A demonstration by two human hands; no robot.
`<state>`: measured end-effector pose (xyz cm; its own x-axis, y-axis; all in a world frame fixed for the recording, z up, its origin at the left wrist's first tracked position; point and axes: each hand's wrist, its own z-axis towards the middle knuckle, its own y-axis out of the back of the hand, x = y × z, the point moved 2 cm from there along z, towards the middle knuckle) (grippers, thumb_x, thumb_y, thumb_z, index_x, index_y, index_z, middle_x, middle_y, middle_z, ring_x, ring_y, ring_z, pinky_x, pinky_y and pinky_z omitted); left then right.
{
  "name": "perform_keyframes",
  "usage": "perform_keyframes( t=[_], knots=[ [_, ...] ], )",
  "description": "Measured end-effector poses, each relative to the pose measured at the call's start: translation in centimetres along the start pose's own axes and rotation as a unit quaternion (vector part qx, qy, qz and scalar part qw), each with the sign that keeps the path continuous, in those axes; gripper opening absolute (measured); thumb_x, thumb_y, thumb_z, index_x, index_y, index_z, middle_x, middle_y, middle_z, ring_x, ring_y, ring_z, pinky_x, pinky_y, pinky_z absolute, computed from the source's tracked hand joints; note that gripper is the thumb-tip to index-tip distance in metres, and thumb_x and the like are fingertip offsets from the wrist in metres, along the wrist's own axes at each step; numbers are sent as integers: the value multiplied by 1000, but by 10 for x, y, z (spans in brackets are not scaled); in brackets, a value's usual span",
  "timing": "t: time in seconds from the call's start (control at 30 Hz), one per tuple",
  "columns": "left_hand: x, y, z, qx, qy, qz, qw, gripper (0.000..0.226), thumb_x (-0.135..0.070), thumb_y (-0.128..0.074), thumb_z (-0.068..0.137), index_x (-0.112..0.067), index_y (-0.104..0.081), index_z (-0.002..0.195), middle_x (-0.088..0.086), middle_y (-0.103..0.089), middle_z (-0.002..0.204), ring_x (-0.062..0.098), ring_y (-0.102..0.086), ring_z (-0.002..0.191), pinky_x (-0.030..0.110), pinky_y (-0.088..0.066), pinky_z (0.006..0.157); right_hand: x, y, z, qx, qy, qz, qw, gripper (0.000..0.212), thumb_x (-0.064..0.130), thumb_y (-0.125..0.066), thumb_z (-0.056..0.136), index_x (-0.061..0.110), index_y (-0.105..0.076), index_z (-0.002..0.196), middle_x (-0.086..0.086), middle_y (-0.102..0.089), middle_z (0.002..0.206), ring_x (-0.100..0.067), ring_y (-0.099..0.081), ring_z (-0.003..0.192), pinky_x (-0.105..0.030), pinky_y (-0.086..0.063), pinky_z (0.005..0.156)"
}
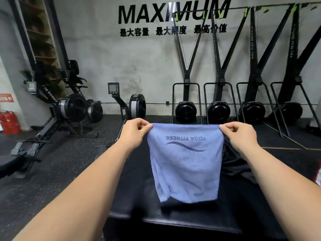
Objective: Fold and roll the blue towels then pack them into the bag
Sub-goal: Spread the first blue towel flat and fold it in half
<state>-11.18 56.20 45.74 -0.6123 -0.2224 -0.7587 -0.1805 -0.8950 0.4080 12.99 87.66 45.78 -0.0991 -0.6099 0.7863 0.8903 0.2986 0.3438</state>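
Pinching its top corners, the left hand (134, 130) and right hand (238, 133) hold a blue towel (185, 164) hanging above a black bench (132, 197).

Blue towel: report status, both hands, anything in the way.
Left hand pinches top left corner, right hand pinches top right. Blue towel hangs spread, print upside down, not rolled. Black padded bench below it; nothing blocking.

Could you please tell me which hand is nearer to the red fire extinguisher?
Left. The left hand pinches the blue towel at the corner toward the red fire extinguisher; the right hand pinches the opposite corner, farther from it.
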Motion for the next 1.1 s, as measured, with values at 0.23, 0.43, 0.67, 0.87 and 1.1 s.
perform_keyframes(
  t=[0.23,0.43,0.67,0.87,1.1],
  knots=[
    [-3,2,-14,13,1,-20,1000,14,-33,-81,92,-24,-76,83,-4,-70,72,8,-57,64,36,-54,70,-6,-1,-10,41,-19,57,997,5,28,-83,88,23,-81,87,5,-77,78,-9,-65,71,-27,-52,76],
    [-1,13,-25,54,67,-146,986,30,-49,-87,77,-22,-82,90,15,-76,89,25,-64,76,44,-52,75,-3,7,-18,108,-70,214,968,10,17,-81,90,10,-80,97,8,-69,69,-4,-55,62,-12,-45,56],
    [-12,25,-22,190,103,-313,925,15,-32,-82,84,-18,-77,86,-3,-50,67,13,-36,61,28,-28,61,-11,17,-5,233,-146,331,903,67,52,-102,40,17,-80,93,3,-67,80,-9,-55,66,-23,-44,64],
    [19,9,-12,133,161,-224,952,27,-44,-85,85,-19,-80,94,-2,-61,79,15,-44,69,27,-32,62,-18,-2,-1,228,-168,277,918,21,35,-86,82,19,-81,95,3,-69,86,-13,-52,74,-29,-39,70],
    [109,-66,-39,92,244,15,965,22,-25,-83,89,-11,-75,75,-5,-67,59,10,-55,53,23,-45,59,-104,-74,-38,173,-164,3,971,5,23,-84,86,21,-81,82,7,-72,69,-16,-59,67,-28,-47,64]
  ],
)
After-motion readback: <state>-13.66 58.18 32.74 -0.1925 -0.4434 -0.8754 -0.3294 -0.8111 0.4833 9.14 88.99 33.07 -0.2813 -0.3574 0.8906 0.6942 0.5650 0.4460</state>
